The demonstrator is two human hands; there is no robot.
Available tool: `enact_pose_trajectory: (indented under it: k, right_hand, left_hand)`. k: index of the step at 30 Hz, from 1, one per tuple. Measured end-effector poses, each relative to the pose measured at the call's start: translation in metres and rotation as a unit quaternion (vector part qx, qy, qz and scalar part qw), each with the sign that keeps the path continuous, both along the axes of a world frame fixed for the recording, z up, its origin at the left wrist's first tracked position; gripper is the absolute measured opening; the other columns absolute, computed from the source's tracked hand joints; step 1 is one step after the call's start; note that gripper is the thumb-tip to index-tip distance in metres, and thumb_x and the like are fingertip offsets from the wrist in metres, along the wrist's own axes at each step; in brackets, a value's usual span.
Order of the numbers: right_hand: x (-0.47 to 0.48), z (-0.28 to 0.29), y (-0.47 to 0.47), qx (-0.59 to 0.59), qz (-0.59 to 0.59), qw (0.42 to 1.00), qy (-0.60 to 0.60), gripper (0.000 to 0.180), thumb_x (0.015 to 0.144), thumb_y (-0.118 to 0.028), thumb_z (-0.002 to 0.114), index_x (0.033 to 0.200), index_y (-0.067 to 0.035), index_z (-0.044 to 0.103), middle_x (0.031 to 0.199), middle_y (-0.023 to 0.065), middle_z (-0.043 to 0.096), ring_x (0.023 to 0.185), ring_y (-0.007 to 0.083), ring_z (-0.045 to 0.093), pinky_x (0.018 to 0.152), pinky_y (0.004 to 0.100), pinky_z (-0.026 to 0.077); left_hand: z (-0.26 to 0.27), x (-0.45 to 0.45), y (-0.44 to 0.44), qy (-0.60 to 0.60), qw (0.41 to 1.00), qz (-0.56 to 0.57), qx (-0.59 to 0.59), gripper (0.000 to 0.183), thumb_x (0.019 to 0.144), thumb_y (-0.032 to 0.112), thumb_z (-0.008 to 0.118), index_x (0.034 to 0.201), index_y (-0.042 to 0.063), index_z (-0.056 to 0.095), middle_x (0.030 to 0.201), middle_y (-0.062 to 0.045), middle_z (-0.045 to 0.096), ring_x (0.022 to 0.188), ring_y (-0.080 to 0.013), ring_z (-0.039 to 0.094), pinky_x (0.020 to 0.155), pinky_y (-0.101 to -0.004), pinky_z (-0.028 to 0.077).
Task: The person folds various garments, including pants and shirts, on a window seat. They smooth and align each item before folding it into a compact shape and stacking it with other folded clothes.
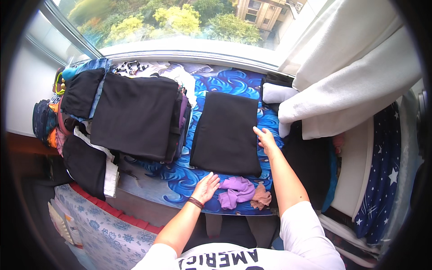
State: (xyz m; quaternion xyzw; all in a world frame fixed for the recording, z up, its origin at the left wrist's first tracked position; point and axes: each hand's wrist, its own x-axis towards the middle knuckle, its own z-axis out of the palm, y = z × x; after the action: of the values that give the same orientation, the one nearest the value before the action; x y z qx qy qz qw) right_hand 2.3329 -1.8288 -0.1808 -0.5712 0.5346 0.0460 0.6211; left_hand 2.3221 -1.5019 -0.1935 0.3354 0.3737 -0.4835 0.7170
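Note:
A folded black garment (226, 133) lies flat on a blue wave-patterned table cover (168, 184). My right hand (265, 139) is at its right edge, fingertips by the cloth, gripping nothing. Just below the garment's near edge is my left hand (205, 187), palm turned up and fingers extended, holding nothing. A crumpled purple cloth (236, 191) sits close to the right of my left hand. Beside it lies a small brownish-pink cloth (261, 197). To the left stands a thick stack of folded clothes with a large black garment (135, 116) on top.
A smaller black folded garment (82, 92) tops the far-left pile. Another black garment (86, 163) overhangs the table's left side. White curtains (341, 77) drape over the right side, below a window. A floral cover with red trim (101, 219) is at lower left.

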Motion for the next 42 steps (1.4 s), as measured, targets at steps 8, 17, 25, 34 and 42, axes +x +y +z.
enact_pose_trajectory:
  k: [8,17,25,34,42]
  right_hand:
    - [0.061,-0.016,-0.027,0.29,0.005,0.955,-0.052,0.037,0.077,-0.01,0.068,0.11,0.004,0.059,0.102,0.0162,0.066,0.091,0.0275,0.065,0.087,0.0398,0.05]
    - [-0.058,0.156,0.026,0.438,-0.135,0.839,-0.294,0.038,0.087,-0.016,0.049,0.115,0.01,0.053,0.11,0.0221,0.063,0.1,0.0322,0.064,0.09,0.043,0.051]
    - [0.003,0.321,0.179,0.315,-0.138,0.821,-0.455,0.033,0.089,-0.013,0.054,0.118,0.001,0.056,0.117,0.0135,0.063,0.108,0.0242,0.062,0.096,0.0377,0.048]
    - [0.152,0.214,0.391,0.329,-0.228,0.832,-0.385,0.034,0.086,-0.012,0.067,0.118,-0.01,0.055,0.112,0.0048,0.062,0.096,0.0181,0.063,0.08,0.033,0.054]
    - [0.17,0.15,0.417,0.309,-0.191,0.89,-0.276,0.04,0.084,-0.03,0.072,0.111,-0.002,0.061,0.106,0.007,0.063,0.09,0.0191,0.06,0.08,0.0337,0.051]
  left_hand:
    - [-0.008,-0.002,-0.085,-0.014,0.987,0.158,-0.041,0.041,0.083,0.008,0.068,0.121,0.004,0.054,0.122,-0.011,0.057,0.116,-0.0255,0.053,0.101,-0.0452,0.039]
    - [0.204,0.056,-0.015,-0.212,0.969,0.008,-0.124,0.054,0.083,-0.001,0.055,0.134,0.001,0.038,0.123,-0.01,0.052,0.113,-0.0203,0.053,0.098,-0.0337,0.044]
    - [0.381,0.245,0.076,-0.451,0.866,-0.072,-0.204,0.051,0.085,-0.003,0.054,0.134,-0.003,0.039,0.121,-0.016,0.057,0.105,-0.0219,0.061,0.092,-0.0333,0.05]
    - [0.3,0.424,0.203,-0.495,0.81,-0.234,0.212,0.058,0.083,0.004,0.063,0.135,0.0,0.04,0.1,-0.011,0.061,0.083,-0.0156,0.062,0.07,-0.0259,0.053]
    - [0.18,0.42,0.236,-0.605,0.482,-0.374,0.512,0.056,0.083,0.026,0.066,0.128,0.0,0.046,0.115,-0.025,0.058,0.107,-0.0384,0.057,0.089,-0.0431,0.048]
